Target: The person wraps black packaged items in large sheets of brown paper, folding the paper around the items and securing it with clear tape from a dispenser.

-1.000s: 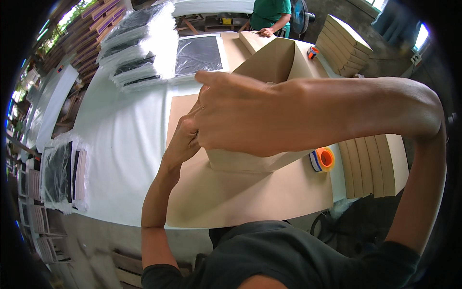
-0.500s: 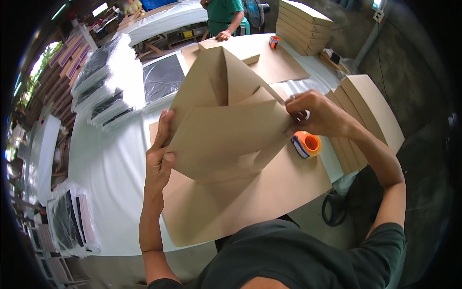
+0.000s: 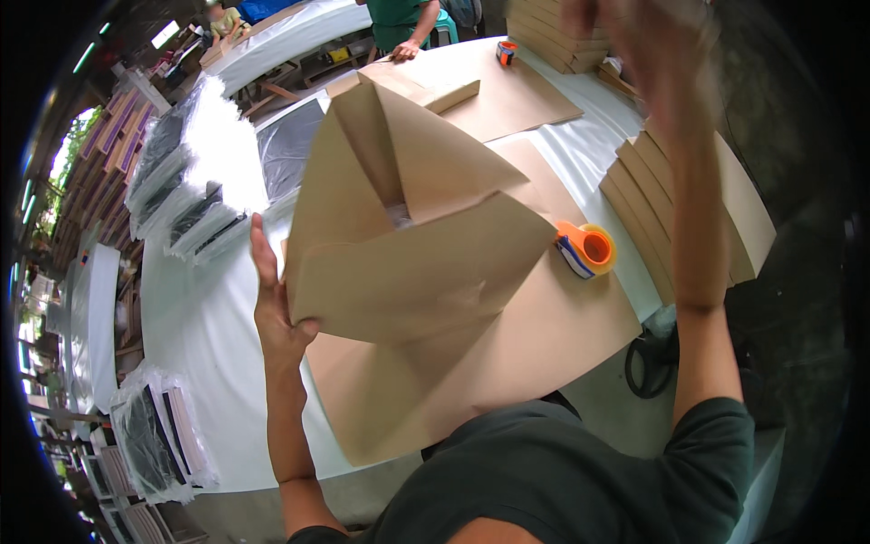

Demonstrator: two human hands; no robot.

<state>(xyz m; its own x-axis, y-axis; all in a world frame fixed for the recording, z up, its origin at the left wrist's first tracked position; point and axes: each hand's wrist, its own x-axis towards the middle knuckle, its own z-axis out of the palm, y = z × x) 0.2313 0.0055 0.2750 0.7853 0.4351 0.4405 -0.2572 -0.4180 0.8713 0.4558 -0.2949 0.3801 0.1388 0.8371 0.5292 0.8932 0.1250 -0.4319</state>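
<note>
A partly folded brown cardboard box [image 3: 408,281] stands before me, its flaps raised and an opening at the top. My left hand [image 3: 283,317] grips its left side, thumb on the near face and fingers along the edge. My right hand [image 3: 648,45] is off the box, lifted at the upper right over the stacked boxes and smeared by motion, so its fingers cannot be made out. Under the box lies a flat brown cardboard sheet [image 3: 399,422]. Just right of the box is an orange tape dispenser [image 3: 587,249] with a roll of clear tape.
Folded brown boxes [image 3: 657,199] lean at the right, with more stacked boxes [image 3: 553,32] behind. Plastic-wrapped frames [image 3: 186,172] pile up at the left. Across the white-covered table [image 3: 204,317], a co-worker in green [image 3: 399,23] stands near another tape dispenser [image 3: 507,53].
My right hand has let go of the box's right side and swung up and away to the right. The box leans more to the left, my left hand still on it.
</note>
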